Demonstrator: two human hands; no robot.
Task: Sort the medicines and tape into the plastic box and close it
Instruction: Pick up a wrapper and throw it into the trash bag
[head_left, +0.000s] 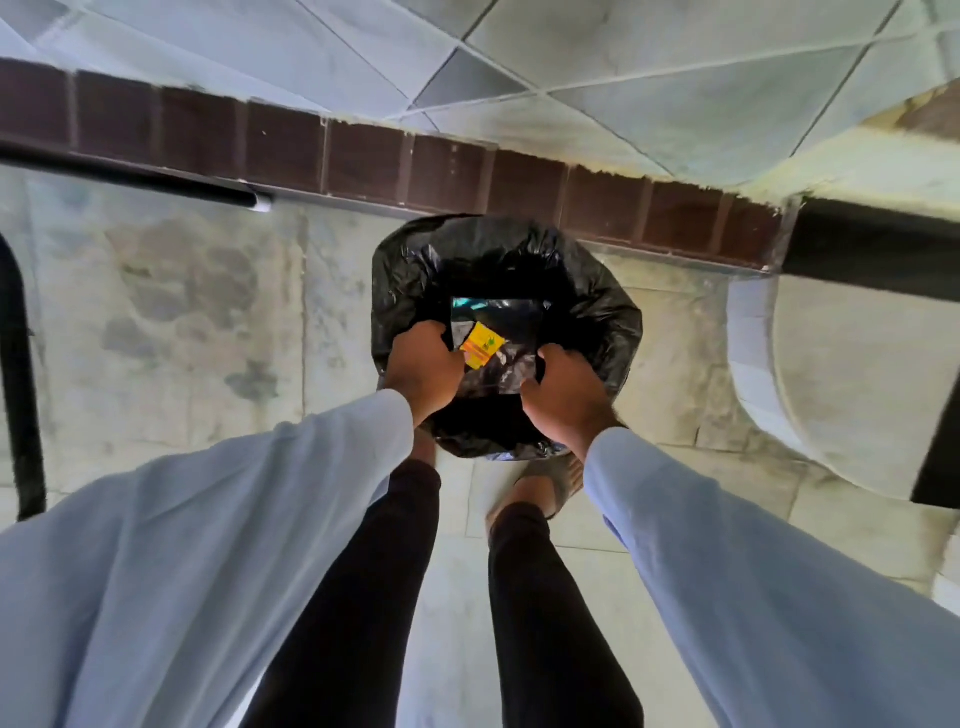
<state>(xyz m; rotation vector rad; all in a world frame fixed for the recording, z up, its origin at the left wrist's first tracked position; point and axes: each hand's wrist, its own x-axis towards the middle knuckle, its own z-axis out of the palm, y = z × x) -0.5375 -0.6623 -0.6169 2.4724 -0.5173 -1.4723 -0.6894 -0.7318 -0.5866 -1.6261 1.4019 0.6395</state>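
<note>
I look straight down at a bin lined with a black plastic bag (587, 312) on the floor in front of my feet. Over its opening both my hands hold a clear, dark-looking plastic box (511, 332) that carries an orange-yellow label (483, 344). My left hand (423, 366) grips the box's left side, and my right hand (563, 387) grips its right side. What lies inside the box cannot be made out. No loose medicines or tape show anywhere.
A dark brown tiled skirting (363, 150) runs along the wall behind the bin. A round white table (852, 374) with a black frame stands at the right. A black metal frame (21, 384) stands at the far left. My legs and sandalled foot (550, 480) are below the bin.
</note>
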